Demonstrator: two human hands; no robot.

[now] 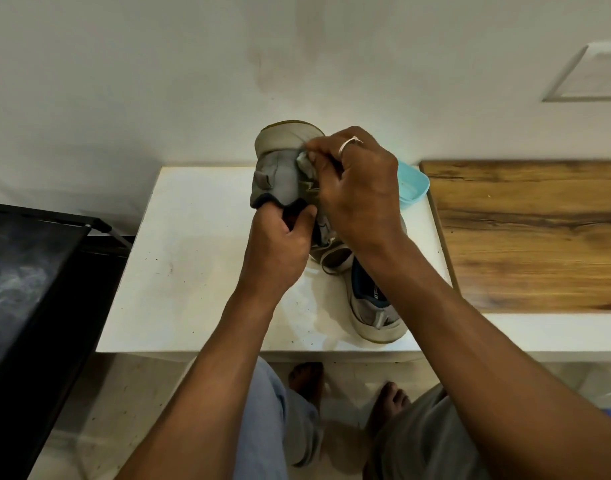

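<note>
A grey sneaker [278,168] with a dirty white sole is held up above the white table [193,271], heel end raised toward the wall. My left hand [276,247] grips it at the collar, fingers tucked inside the opening. My right hand [356,188], a ring on one finger, pinches a small grey cloth [304,161] against the sneaker's side near the sole. The matching second sneaker [373,313] lies on the table under my right forearm, partly hidden.
A light blue plastic bowl [413,188] sits on the table behind my right hand. A wood-grain board [525,233] lies to the right, a black rack [37,278] to the left. The wall stands close behind; my bare feet show below the table edge.
</note>
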